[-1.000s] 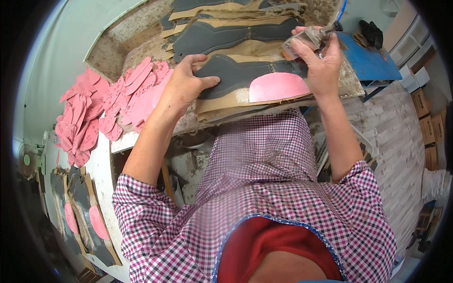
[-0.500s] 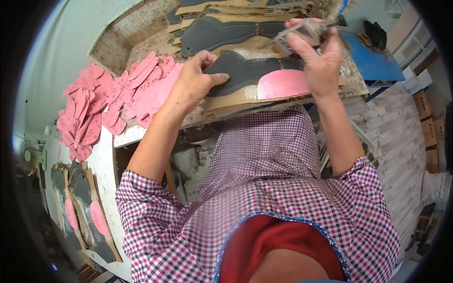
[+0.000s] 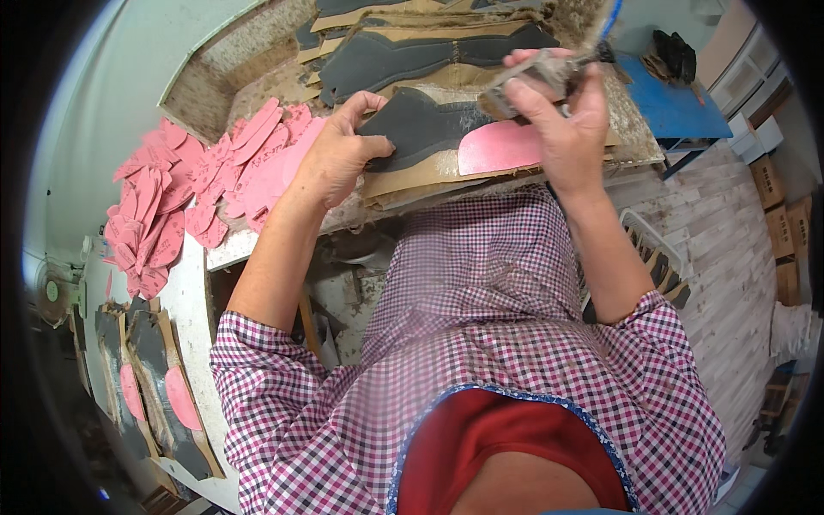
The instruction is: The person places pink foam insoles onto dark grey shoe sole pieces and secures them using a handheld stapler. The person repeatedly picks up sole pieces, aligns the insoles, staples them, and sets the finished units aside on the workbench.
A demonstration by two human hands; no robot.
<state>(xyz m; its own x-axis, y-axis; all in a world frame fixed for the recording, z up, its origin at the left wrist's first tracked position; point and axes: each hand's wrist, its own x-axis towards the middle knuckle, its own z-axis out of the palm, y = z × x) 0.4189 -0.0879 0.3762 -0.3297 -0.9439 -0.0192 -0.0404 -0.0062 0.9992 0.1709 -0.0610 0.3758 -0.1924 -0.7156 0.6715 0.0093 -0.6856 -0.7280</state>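
While the left hand (image 3: 339, 159) presses flat on a dark grey shoe piece (image 3: 421, 129) lying on a cardboard sheet (image 3: 412, 178) at the bench's near edge, the right hand (image 3: 562, 120) is closed around a brush (image 3: 536, 73) held just above the pink patch (image 3: 498, 146) at that piece's right end. The grey piece looks thin, light and floppy, likely to slide or curl unless pinned; the open palm and spread fingers at its left end seem the sensible hold, well apart from the pink area. The brush handle appears stiff and crusted, best gripped firmly near the middle. More grey pieces (image 3: 412, 56) lie on cardboard farther back, and a heap of pink cut-outs (image 3: 197, 189) sits to the left on the bench (image 3: 223, 77).
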